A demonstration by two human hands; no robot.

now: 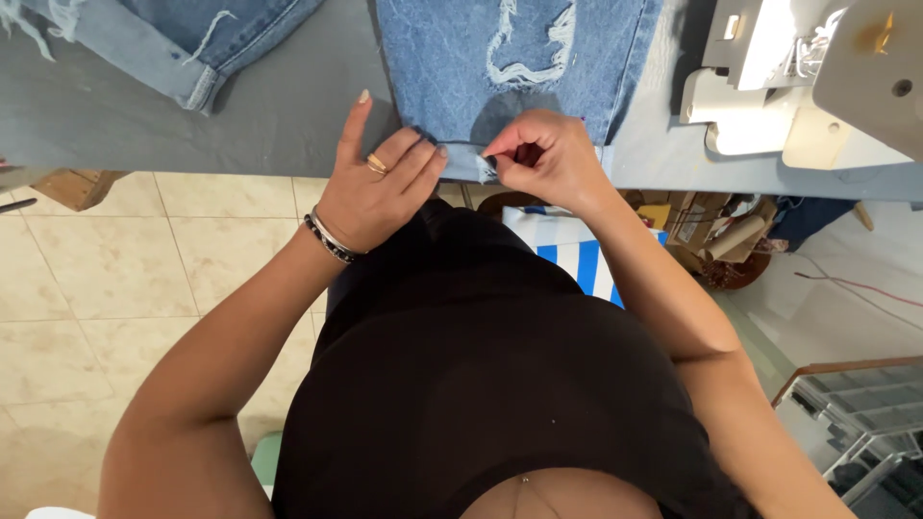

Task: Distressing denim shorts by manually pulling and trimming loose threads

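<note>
Both hands are working the jeans hem (466, 159): left hand (375, 187) pressing flat with fingers spread, right hand (543, 159) pinching the frayed edge.

The person wears a black sleeveless top (481, 384), plain and without any print, so both arms are bare to the shoulder. The left hand (375, 187) has a gold ring (376, 164) on one finger, and the nails are long and pale. On the left wrist sit a thin silver bangle and a dark beaded bracelet (329, 240). The right hand (548, 159) wears no jewellery.
</note>
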